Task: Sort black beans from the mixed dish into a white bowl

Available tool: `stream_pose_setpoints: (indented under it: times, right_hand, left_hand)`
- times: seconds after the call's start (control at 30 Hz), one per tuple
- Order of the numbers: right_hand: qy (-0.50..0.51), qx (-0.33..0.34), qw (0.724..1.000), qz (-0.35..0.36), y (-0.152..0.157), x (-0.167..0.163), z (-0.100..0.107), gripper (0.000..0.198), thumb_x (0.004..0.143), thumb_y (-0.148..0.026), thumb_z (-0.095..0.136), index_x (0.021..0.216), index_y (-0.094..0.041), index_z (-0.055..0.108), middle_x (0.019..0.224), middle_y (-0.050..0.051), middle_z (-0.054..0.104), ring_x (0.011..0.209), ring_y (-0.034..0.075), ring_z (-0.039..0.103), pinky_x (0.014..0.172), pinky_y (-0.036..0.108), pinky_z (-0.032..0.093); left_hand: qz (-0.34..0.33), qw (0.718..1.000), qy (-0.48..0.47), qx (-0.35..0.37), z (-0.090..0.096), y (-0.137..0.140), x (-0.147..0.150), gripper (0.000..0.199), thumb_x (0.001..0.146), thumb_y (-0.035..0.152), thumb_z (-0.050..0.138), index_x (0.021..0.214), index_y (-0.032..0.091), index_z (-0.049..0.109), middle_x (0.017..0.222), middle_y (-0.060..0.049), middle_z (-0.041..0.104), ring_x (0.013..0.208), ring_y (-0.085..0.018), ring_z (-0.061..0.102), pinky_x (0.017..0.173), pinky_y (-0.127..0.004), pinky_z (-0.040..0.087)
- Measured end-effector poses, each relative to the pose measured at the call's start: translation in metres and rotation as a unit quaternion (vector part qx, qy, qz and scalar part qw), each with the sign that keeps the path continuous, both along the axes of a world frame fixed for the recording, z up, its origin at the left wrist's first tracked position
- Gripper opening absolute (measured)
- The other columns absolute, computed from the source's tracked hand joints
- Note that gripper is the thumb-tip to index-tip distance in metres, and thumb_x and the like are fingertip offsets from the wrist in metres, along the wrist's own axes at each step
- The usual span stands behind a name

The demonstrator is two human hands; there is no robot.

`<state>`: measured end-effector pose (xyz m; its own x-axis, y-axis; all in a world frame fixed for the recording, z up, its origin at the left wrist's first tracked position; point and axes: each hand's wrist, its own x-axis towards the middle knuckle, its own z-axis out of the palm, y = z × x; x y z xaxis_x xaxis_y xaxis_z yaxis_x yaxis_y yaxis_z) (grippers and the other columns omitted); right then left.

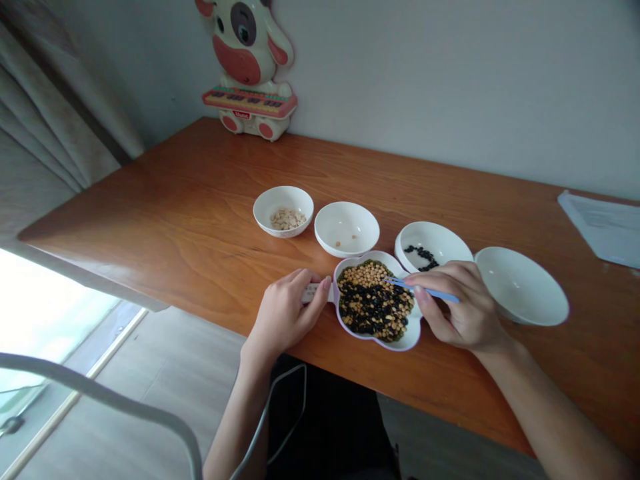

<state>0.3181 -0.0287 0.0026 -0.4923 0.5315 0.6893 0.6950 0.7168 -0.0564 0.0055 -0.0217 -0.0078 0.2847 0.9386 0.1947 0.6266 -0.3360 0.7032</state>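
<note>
My left hand (290, 308) is closed round the short handle of a white, wavy-edged dish (411, 333) near the table's front edge. Black beans (370, 308), yellow soybeans (367, 272) and small green beans lie mixed in it. In my right hand (463, 303) is a pair of blue tweezers (437, 291), its tips over the soybeans at the dish's upper part. Whether the tips grip a bean is too small to tell. Behind the dish stand a white bowl (367, 227) with a couple of soybeans and another bowl (453, 239) holding some black beans.
A bowl (283, 195) of pale flat seeds stands furthest left in the row. The rightmost bowl (525, 283) shows no contents. A cow-shaped toy keyboard (250, 100) leans at the wall. Papers (607, 227) lie at the right. A grey cable (125, 407) crosses the lower left.
</note>
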Motion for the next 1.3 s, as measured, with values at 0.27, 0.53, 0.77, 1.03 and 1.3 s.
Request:
stream_pose_setpoints:
  times: [0.27,0.53,0.77,1.03,1.3]
  right_hand:
    - [-0.010,-0.011,1.000,0.008,0.0007,-0.0025,-0.0011,0.030,0.097,-0.011,0.069,0.123,-0.025,0.071,0.097,0.000,0.084,0.083,0.020,0.072,0.083,0.039,0.052]
    - [-0.014,-0.006,1.000,0.013,0.0011,-0.0051,-0.0003,0.031,0.097,-0.008,0.070,0.123,-0.024,0.070,0.098,0.001,0.085,0.085,0.020,0.072,0.083,0.039,0.053]
    - [-0.010,-0.030,0.999,0.021,-0.0003,-0.0022,-0.0031,0.040,0.095,-0.009,0.071,0.131,-0.026,0.071,0.111,0.001,0.087,0.094,0.021,0.077,0.084,0.040,0.055]
    - [-0.012,-0.014,1.000,0.010,-0.0008,-0.0031,0.0023,0.042,0.095,-0.008,0.070,0.133,-0.025,0.071,0.101,0.001,0.085,0.083,0.021,0.074,0.080,0.039,0.057]
    - [-0.016,-0.004,1.000,0.007,-0.0011,-0.0034,0.0026,0.042,0.097,-0.009,0.069,0.137,-0.023,0.070,0.101,0.003,0.084,0.082,0.021,0.072,0.079,0.039,0.057]
  left_hand:
    - [0.004,1.000,0.005,0.003,0.0005,-0.0016,0.0002,0.038,0.114,0.045,0.054,0.085,0.022,0.067,0.077,-0.002,0.071,0.068,-0.017,0.068,0.069,-0.030,0.047]
    - [-0.001,1.000,0.000,-0.003,0.0014,-0.0014,-0.0005,0.035,0.114,0.043,0.054,0.090,0.023,0.069,0.082,-0.003,0.075,0.072,-0.018,0.071,0.071,-0.030,0.049]
    - [-0.002,1.000,0.002,0.006,-0.0001,-0.0006,0.0000,0.035,0.114,0.043,0.055,0.090,0.022,0.070,0.082,-0.003,0.076,0.071,-0.018,0.070,0.070,-0.031,0.050]
    - [-0.003,1.000,0.000,0.011,0.0001,-0.0010,-0.0002,0.038,0.114,0.044,0.054,0.085,0.023,0.067,0.077,-0.002,0.072,0.068,-0.017,0.068,0.067,-0.030,0.048]
    - [-0.005,1.000,0.002,0.011,0.0001,-0.0018,0.0000,0.038,0.115,0.044,0.053,0.087,0.022,0.068,0.079,-0.002,0.072,0.068,-0.017,0.067,0.069,-0.030,0.047]
